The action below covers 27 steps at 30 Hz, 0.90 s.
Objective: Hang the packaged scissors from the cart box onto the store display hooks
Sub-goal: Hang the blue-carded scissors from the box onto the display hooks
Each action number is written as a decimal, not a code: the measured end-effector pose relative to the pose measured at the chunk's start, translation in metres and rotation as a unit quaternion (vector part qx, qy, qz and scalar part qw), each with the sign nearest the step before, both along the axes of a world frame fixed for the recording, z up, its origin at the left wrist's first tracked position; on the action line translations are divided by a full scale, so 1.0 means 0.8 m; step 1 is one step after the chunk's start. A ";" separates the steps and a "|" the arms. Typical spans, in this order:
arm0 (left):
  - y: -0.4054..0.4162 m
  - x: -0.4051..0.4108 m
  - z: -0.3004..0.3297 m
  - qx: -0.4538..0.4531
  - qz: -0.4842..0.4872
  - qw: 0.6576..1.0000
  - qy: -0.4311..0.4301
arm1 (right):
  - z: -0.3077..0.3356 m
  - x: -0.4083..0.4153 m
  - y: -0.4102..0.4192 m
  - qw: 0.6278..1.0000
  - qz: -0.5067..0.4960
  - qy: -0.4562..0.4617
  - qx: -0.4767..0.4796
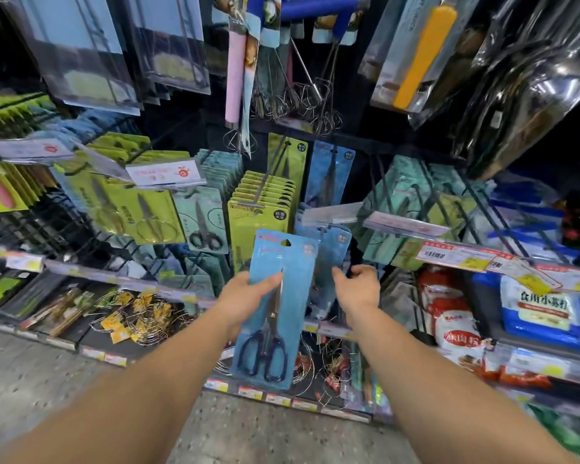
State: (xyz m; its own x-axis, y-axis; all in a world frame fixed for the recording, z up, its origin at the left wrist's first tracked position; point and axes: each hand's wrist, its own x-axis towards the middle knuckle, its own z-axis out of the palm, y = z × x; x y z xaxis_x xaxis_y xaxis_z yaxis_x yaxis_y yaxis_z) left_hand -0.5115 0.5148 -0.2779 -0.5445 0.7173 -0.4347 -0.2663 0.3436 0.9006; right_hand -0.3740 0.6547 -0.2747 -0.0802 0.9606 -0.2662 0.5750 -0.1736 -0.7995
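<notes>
My left hand [248, 294] grips a blue card of packaged scissors [278, 259] at its left edge, thumb across the front, holding it upright before the display. The card's hang hole is at the top and the black handles at the bottom. Just behind it and to the right, more blue scissors packs [337, 254] hang from a display hook [325, 212]. My right hand [359, 284] hovers beside those hanging packs with loosely curled fingers, holding nothing. The cart box is out of view.
Green scissors packs [260, 216] hang on the hook to the left, teal packs [208, 219] further left. Whisks [282, 98] hang above. Price label strips [406, 226] stick out at the right. Shelves below hold wire items [141, 313] and food bags [459, 326].
</notes>
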 end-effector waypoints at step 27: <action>0.084 0.018 0.004 -0.084 -0.033 0.990 0.105 | 0.015 -0.009 -0.023 0.977 -0.044 0.210 -0.010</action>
